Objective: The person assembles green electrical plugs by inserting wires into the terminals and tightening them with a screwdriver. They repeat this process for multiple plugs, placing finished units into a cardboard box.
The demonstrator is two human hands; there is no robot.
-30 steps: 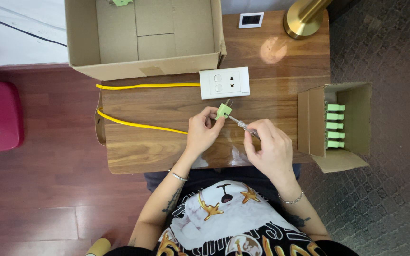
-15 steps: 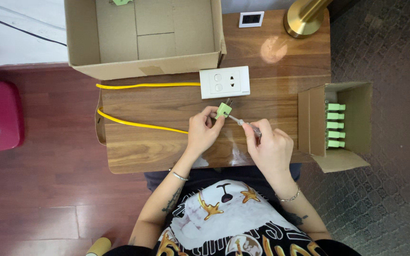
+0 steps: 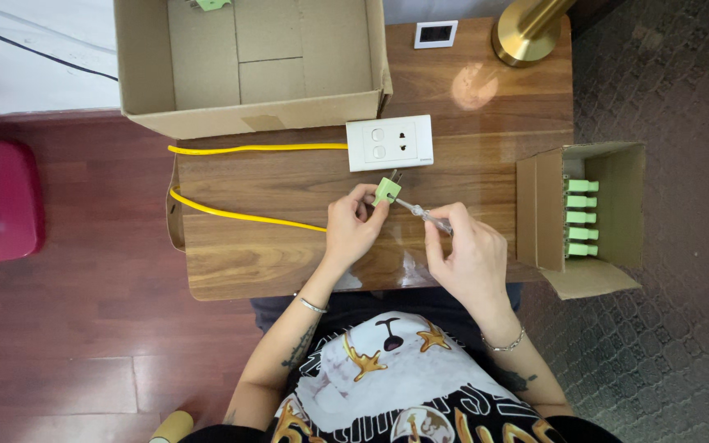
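your left hand (image 3: 353, 230) pinches the green plug (image 3: 386, 191), right hand (image 3: 469, 258) grips a screwdriver (image 3: 424, 214); white socket plate (image 3: 390, 143) just behind, small carton (image 3: 588, 215) past the table's right edge.

Green plug (image 3: 386, 191): small, light green, two metal prongs pointing toward 12 o'clock, pinched above wooden table, just at 6 o'clock of white socket plate. Screwdriver (image 3: 425, 215): slim, clear handle, thin metal shaft, lying diagonal, tip at plug's 4 o'clock side, touching it, handle toward 4 o'clock.
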